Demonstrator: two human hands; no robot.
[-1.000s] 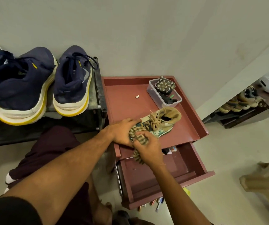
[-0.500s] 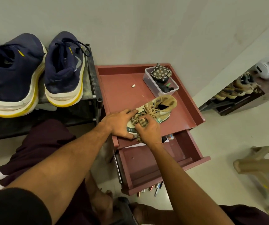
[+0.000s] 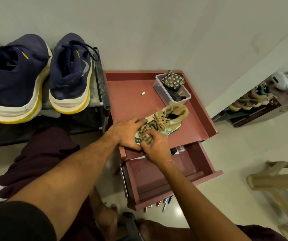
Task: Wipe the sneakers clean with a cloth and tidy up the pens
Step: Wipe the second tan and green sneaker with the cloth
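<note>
A small tan and green sneaker (image 3: 170,117) with beige laces lies on the red cabinet top (image 3: 127,101), toe toward me. My left hand (image 3: 127,133) grips its toe end from the left. My right hand (image 3: 154,145) holds a bunched checked cloth (image 3: 146,135) against the toe. Two navy sneakers (image 3: 70,73) with white and yellow soles stand on the dark rack at the left. Several pens (image 3: 164,203) lie on the floor below the open drawer.
The red drawer (image 3: 157,178) is pulled out under my right wrist, with small items at its back. A clear box (image 3: 172,87) with a flowered pouch and a small white piece (image 3: 143,93) sit on the cabinet top. A beige stool (image 3: 277,181) stands at the right.
My right hand has moved the cloth from below the toe, near the cabinet's front edge, up onto the toe. My left hand stays on the sneaker. The camera has shifted.
</note>
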